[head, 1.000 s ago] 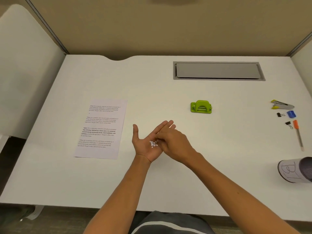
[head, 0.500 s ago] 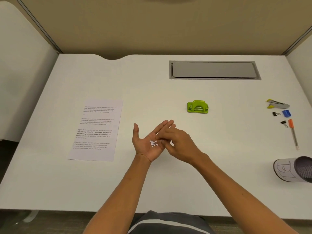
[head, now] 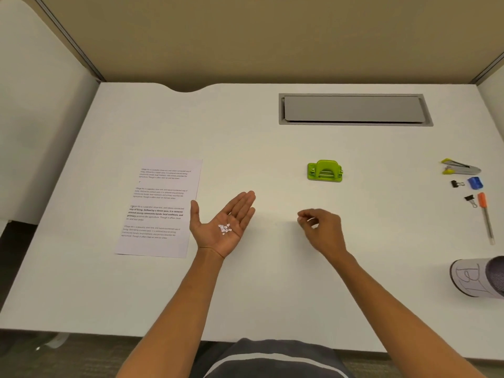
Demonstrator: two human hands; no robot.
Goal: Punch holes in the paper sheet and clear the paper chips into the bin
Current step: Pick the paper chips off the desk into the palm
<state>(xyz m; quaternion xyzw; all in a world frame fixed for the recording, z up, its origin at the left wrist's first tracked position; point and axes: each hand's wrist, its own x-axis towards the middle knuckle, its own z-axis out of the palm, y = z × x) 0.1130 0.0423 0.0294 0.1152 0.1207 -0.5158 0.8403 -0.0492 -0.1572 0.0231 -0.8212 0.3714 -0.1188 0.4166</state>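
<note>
Now the left hand lies flat and palm-up, cradling white paper chips beside the paper sheet; the right hand hovers over the tabletop, fingertips pinched, contents unclear

Bare worktop between left hand and right hand — open lane there and all along the near edge. Paper sheet lies flat just left of the left hand. Hole punch sits beyond the right hand, apart from it. Far right of the right hand — stapler, clips, pen cluster; bin on its side nearer.
</note>
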